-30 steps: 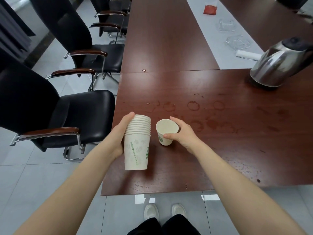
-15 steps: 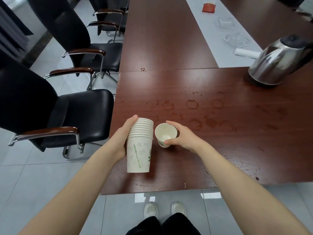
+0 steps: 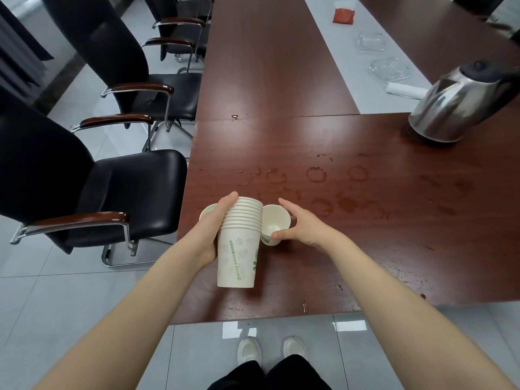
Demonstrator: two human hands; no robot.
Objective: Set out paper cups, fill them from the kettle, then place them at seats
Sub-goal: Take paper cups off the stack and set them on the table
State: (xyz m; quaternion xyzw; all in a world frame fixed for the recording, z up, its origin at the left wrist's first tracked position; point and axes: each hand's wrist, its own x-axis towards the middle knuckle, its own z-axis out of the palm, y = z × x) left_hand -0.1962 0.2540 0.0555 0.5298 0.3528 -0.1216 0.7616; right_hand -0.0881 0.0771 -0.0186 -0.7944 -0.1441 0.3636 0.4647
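Cups first: the left hand (image 3: 208, 235) has its fingers wrapped round the stack of paper cups (image 3: 239, 249), which looks lifted off the table (image 3: 337, 249) near the near-left corner. The right hand (image 3: 306, 229) pinches a single paper cup (image 3: 274, 223) by its wall, tipped toward me and right up against the stack. My guess is that one's about to be set down.

Stuff I'd worry about:
- That single cup is light and tilted, so if it lands on its edge it rolls, and the table edge and the black chair (image 3: 135, 192) are just to the left.
- The top is covered in wet rings (image 3: 316, 174) and smears, so a paper base parked there could go soft.
- Too hard a squeeze could jam the stack together.

There's a white rim (image 3: 207, 213) poking out behind the left hand, and I can't tell if it's another cup. The kettle (image 3: 461, 108) sits far right, well apart.
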